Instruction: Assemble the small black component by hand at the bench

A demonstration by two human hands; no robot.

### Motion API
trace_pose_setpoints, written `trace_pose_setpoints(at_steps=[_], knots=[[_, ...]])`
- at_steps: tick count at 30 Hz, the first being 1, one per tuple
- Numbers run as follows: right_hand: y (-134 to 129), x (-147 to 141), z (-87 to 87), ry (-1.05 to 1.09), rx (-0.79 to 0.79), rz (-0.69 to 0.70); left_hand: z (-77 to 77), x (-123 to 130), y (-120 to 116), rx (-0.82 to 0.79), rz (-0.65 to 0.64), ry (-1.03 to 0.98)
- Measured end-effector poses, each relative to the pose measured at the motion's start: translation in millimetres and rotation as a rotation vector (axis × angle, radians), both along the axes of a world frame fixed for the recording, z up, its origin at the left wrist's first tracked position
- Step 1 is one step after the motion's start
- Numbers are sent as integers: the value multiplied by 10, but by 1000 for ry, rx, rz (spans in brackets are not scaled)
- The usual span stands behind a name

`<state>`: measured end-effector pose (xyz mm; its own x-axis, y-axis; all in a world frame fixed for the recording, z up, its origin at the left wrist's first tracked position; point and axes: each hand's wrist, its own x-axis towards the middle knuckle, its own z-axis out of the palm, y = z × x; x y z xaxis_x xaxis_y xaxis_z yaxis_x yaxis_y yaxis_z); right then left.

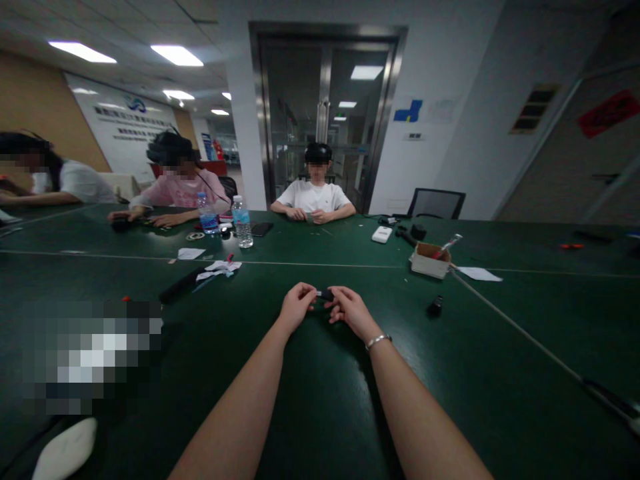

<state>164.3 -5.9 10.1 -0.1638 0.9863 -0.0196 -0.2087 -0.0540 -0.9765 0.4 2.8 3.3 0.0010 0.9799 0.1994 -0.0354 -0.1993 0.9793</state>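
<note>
Over the dark green table, my left hand and my right hand meet in front of me. Between them is a small black piece with a silver end, perhaps a plug or USB stick; its exact kind is too small to make out. My left thumb and forefinger pinch the silver end. The right fingertips grip the black part, with the other fingers curled below. A silver bracelet circles my right wrist. To the right lies a small black object, apart from my hands.
Further back right stands a small cardboard box with tools in it. Water bottles, paper scraps and a phone lie left of centre. A white mouse-like object is front left. Across the table sits a person; others sit left.
</note>
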Motion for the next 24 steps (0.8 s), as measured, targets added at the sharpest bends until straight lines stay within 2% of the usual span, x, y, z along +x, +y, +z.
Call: trace_pose_setpoints(at_steps=[24], knots=[[30,12,-60,10,18,12,14,-7,-7,-7,-90,44]])
